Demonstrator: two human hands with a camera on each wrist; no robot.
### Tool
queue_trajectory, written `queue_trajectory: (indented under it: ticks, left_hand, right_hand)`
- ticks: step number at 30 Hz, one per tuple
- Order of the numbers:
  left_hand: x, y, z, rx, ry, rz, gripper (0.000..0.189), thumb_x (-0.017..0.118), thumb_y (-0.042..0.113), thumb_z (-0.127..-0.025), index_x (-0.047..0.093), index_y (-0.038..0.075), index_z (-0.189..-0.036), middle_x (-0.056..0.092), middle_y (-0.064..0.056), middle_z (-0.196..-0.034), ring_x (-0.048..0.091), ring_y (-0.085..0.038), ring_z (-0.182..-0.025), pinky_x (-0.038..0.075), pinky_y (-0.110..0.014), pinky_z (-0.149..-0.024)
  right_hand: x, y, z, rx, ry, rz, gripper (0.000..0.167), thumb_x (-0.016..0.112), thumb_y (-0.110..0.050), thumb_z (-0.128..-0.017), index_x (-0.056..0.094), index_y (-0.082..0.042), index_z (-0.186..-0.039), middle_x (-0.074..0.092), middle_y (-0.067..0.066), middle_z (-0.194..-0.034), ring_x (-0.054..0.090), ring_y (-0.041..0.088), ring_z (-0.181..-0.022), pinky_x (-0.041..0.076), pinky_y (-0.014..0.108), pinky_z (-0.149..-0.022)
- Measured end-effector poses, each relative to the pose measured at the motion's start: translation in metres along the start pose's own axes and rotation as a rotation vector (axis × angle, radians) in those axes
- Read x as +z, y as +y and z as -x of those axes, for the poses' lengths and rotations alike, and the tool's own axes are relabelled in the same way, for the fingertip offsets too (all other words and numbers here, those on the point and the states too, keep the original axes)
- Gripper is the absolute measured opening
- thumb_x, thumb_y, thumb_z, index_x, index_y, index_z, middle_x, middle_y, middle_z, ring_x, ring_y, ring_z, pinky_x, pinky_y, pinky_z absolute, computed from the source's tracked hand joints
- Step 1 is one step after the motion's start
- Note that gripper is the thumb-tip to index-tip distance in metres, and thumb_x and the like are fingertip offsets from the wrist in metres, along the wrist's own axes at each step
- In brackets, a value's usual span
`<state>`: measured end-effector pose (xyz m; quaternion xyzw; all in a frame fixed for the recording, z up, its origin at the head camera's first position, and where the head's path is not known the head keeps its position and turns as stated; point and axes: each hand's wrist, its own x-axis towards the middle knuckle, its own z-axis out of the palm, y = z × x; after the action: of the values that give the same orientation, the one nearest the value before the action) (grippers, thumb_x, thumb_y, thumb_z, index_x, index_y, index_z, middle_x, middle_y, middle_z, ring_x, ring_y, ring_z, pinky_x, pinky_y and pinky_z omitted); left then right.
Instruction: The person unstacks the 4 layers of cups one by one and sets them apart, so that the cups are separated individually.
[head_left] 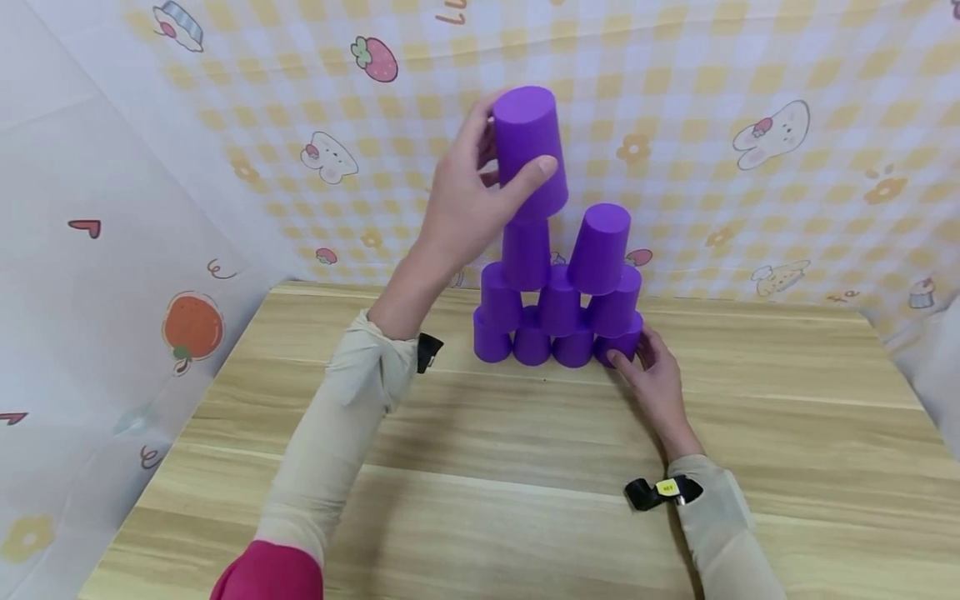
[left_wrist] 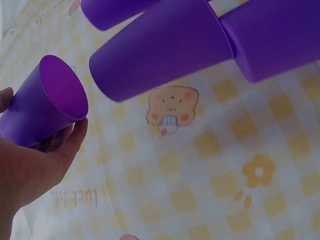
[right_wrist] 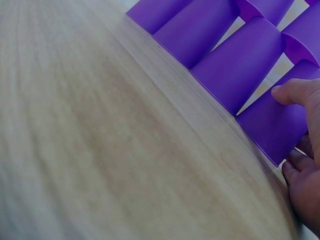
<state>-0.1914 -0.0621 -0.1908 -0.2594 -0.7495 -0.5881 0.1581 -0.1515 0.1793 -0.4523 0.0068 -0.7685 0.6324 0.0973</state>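
My left hand (head_left: 468,196) grips an upside-down purple cup (head_left: 528,129), thumb on the near side. The left wrist view shows its open mouth, with a gap between this cup (left_wrist: 30,107) and the stacked ones. Below it stands a pyramid of matching inverted cups: several along the bottom, three above, then a left cup (head_left: 527,260) and a right cup (head_left: 602,242) on top. At the base, my right hand (head_left: 660,387) holds the rightmost bottom cup (head_left: 618,343), its thumb on the front and the fingers around the right side, as on this cup (right_wrist: 272,122).
The pyramid stands on a wood-grain table (head_left: 480,492) near its back edge. Behind hangs a yellow-checked cloth (head_left: 682,92) with cartoon prints. A white printed cloth (head_left: 97,283) covers the left side. Each wrist wears a black strap, such as the right strap (head_left: 645,494).
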Motion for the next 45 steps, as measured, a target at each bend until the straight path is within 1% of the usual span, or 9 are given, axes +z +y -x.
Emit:
queue_trajectory:
  ticks: [5,8,10,19,21,28,31,39,45]
  left_hand:
    - [-0.02,0.012,0.007,-0.015,0.131,0.013,0.054,0.068,0.008,-0.082,0.044,0.0,-0.13,0.058,-0.013,-0.117,0.058,-0.019,-0.102,0.05,-0.029,-0.085]
    - [-0.032,0.008,0.011,-0.027,0.208,0.007,0.053,0.068,0.008,-0.081,0.046,-0.001,-0.128,0.059,-0.015,-0.115,0.06,-0.021,-0.101,0.05,-0.03,-0.087]
    - [-0.039,0.002,0.014,-0.034,0.238,-0.01,0.052,0.068,0.009,-0.081,0.046,-0.001,-0.127,0.059,-0.015,-0.114,0.06,-0.022,-0.1,0.05,-0.031,-0.087]
    - [-0.06,-0.027,0.038,-0.07,0.235,-0.149,0.052,0.063,0.004,-0.084,0.041,-0.005,-0.13,0.054,-0.018,-0.121,0.054,-0.023,-0.109,0.045,-0.033,-0.095]
    - [-0.063,-0.036,0.043,-0.088,0.234,-0.155,0.052,0.062,0.003,-0.084,0.04,-0.005,-0.13,0.053,-0.019,-0.121,0.053,-0.025,-0.11,0.044,-0.034,-0.095]
    - [-0.082,-0.104,0.063,-0.224,0.245,-0.159,0.057,0.068,0.011,-0.084,0.038,0.005,-0.133,0.051,-0.013,-0.126,0.051,-0.024,-0.115,0.042,-0.037,-0.098]
    - [-0.088,-0.124,0.076,-0.269,0.269,-0.186,0.059,0.069,0.01,-0.083,0.039,0.003,-0.133,0.051,-0.015,-0.126,0.051,-0.027,-0.115,0.042,-0.039,-0.098]
    - [-0.102,-0.163,0.099,-0.379,0.299,-0.214,0.059,0.07,0.006,-0.079,0.039,-0.003,-0.129,0.051,-0.02,-0.123,0.051,-0.031,-0.114,0.042,-0.04,-0.098]
    - [-0.108,-0.189,0.109,-0.49,0.242,-0.216,0.063,0.07,0.01,-0.081,0.034,-0.003,-0.131,0.048,-0.022,-0.127,0.047,-0.032,-0.118,0.04,-0.04,-0.1]
  right_hand:
    - [0.0,0.003,-0.002,-0.02,0.004,0.019,0.063,0.067,-0.005,-0.085,0.036,0.002,-0.139,0.045,0.021,-0.134,0.04,0.03,-0.126,0.032,0.03,-0.106]
    - [0.0,0.002,-0.002,-0.018,0.0,0.024,0.063,0.067,-0.006,-0.085,0.036,0.003,-0.139,0.044,0.021,-0.135,0.04,0.03,-0.127,0.031,0.031,-0.107]
    - [0.0,0.002,-0.001,-0.012,-0.003,0.025,0.063,0.067,-0.006,-0.085,0.035,0.003,-0.139,0.044,0.021,-0.135,0.039,0.03,-0.127,0.031,0.031,-0.107]
    - [-0.002,0.003,0.0,-0.023,0.008,0.01,0.063,0.066,-0.005,-0.085,0.035,0.002,-0.139,0.044,0.02,-0.135,0.039,0.029,-0.127,0.031,0.029,-0.106]
    - [-0.002,-0.002,0.001,-0.018,0.007,0.002,0.063,0.066,-0.004,-0.085,0.035,0.003,-0.139,0.044,0.021,-0.135,0.039,0.03,-0.127,0.031,0.031,-0.107]
    - [-0.005,0.001,0.0,-0.021,0.005,0.015,0.062,0.066,-0.006,-0.085,0.036,0.003,-0.139,0.044,0.021,-0.135,0.039,0.03,-0.127,0.031,0.031,-0.107]
    - [-0.004,0.003,0.0,-0.018,-0.002,0.024,0.062,0.066,-0.008,-0.086,0.036,0.003,-0.139,0.044,0.02,-0.135,0.039,0.03,-0.127,0.031,0.031,-0.107]
    - [0.001,0.003,0.0,-0.016,-0.001,0.007,0.062,0.066,-0.007,-0.085,0.036,0.002,-0.139,0.045,0.02,-0.135,0.039,0.028,-0.127,0.031,0.031,-0.107]
    - [0.0,0.004,0.001,-0.019,0.002,0.027,0.061,0.066,-0.009,-0.086,0.037,0.001,-0.139,0.045,0.019,-0.135,0.039,0.029,-0.128,0.03,0.035,-0.108]
